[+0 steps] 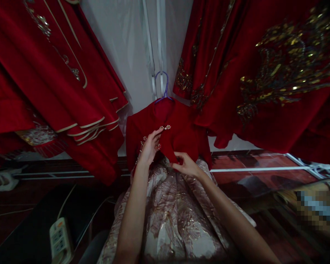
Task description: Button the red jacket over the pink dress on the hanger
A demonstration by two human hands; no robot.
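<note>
A short red jacket [183, 128] hangs upright in front of me on a purple hanger [166, 86]. Below it falls a pale, shiny skirt [178, 216] with a raised floral pattern. My left hand [150, 147] lies on the jacket's front with its fingers stretched out, the tips by the beaded closure [165, 128]. More beaded trim shows beside that hand. At the jacket's lower front edge, my right hand [186, 165] pinches the red cloth between thumb and fingers. Some of the lower front is hidden behind both hands.
Red garments with cream piping [93, 73] hang at the left, and a red garment with gold sequins [288, 62] hangs at the right. A white rack bar [258, 169] runs low behind. A power strip [61, 240] lies on a black surface [30, 223] at lower left.
</note>
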